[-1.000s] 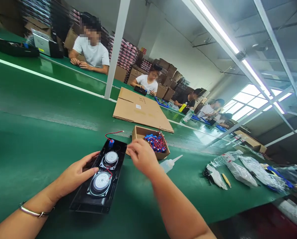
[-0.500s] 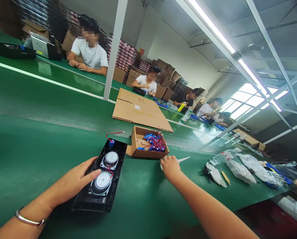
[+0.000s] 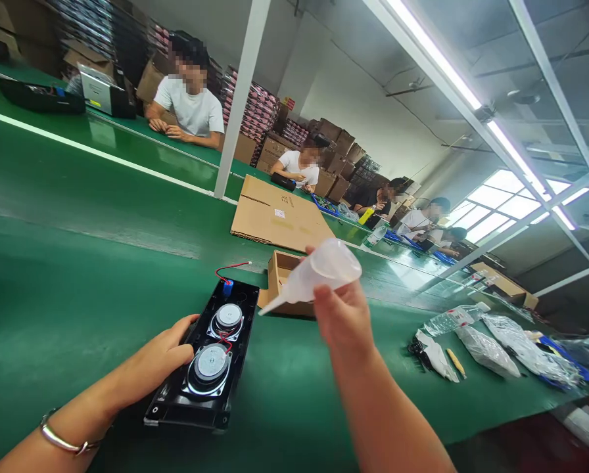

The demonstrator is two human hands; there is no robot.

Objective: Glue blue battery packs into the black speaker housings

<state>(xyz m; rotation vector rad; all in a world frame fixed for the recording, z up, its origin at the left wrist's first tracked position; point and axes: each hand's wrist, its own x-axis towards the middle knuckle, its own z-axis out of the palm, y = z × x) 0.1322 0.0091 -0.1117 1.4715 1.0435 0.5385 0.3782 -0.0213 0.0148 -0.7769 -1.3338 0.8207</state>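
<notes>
Right hand: your right hand is closed around a translucent bottle, thumb on the near side; the fingers behind it are mostly hidden.
Bottle tilt: its base is raised and its nozzle slopes down to the left, apparently so that the tip faces the work.
Nozzle tip: it shows near the upper right edge of the black housing; the gap in depth is hard to judge, and you cannot tell how full the bottle is.
Left hand: your left hand holds the housing by its left side, thumb over the edge, probably to steady it; the fingers underneath are out of sight.
Housing: it lies in front of you, open face up, leaving the upper speaker and lower speaker exposed. Whether it rests fully flat is unclear.
Blue cell: the blue cell sits at the far end, its red lead running out past the rim, clear of the speakers.
Carton: the small carton stands just beyond the housing, seemingly within easy reach; bottle and hand cover most of its inside.
Bench: flat cardboard lies farther back on the green bench; plastic bags lie well to the right, contents indistinct.
</notes>
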